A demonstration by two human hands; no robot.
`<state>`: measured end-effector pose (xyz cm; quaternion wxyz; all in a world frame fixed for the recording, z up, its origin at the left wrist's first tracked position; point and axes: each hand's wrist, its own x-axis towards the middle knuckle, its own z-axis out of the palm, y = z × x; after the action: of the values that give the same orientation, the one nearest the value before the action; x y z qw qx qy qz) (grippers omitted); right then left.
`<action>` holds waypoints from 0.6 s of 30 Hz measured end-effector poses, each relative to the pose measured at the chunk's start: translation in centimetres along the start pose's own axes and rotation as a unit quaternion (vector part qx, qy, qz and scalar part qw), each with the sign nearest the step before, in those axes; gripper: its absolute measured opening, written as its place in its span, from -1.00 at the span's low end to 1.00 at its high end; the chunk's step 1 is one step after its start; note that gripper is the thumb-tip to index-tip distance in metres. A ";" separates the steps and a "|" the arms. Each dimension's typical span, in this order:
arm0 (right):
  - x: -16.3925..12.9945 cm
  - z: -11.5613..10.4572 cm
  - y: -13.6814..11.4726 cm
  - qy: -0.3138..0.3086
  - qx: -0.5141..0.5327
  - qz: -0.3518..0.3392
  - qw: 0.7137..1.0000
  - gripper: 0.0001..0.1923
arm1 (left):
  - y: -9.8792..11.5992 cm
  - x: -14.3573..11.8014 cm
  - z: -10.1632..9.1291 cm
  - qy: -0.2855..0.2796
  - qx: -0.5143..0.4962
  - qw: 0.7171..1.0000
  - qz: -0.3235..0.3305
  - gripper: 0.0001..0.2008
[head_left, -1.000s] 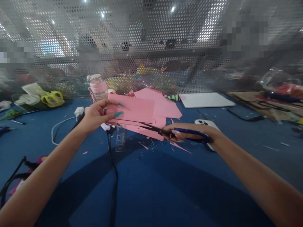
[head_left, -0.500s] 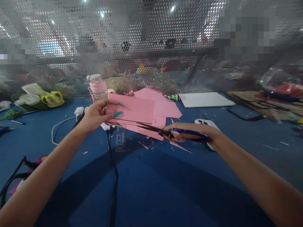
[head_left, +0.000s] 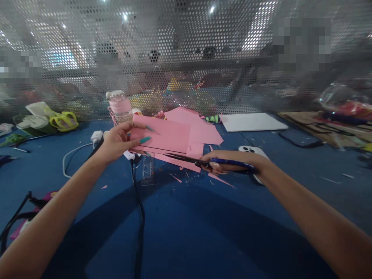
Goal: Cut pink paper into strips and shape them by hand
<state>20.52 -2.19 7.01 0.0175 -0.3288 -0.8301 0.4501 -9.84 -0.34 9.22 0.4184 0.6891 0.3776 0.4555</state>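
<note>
Holding pink paper [head_left: 162, 135] w/ left hand [head_left: 117, 141], right hand [head_left: 229, 162] gripping scissors [head_left: 203, 161].

A blue bench [head_left: 186, 232] carries pink paper sheets [head_left: 200, 131] at the far middle, with a pink bottle [head_left: 120, 107] to their left and a white board [head_left: 251, 122] to their right. A white phone [head_left: 252, 152], a clear ruler [head_left: 147, 168], black cables [head_left: 138, 201] and pink scraps [head_left: 222, 180] lie nearer.
</note>
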 end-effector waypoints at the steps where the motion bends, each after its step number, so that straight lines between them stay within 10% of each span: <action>1: -0.1 0.0 -0.1 -0.007 0.003 -0.001 1.000 -0.91 | 0.0 0.0 0.0 0.000 0.000 1.000 -0.001 -0.60; 18: 0.0 0.0 0.4 0.004 -0.004 0.044 0.999 -0.81 | 0.3 -0.1 0.2 -0.006 -0.008 1.000 -0.018 -0.60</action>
<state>20.73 -2.09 6.73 -0.0003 -0.3665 -0.8166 0.4459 -9.59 -0.57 9.47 0.4345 0.6816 0.3839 0.4463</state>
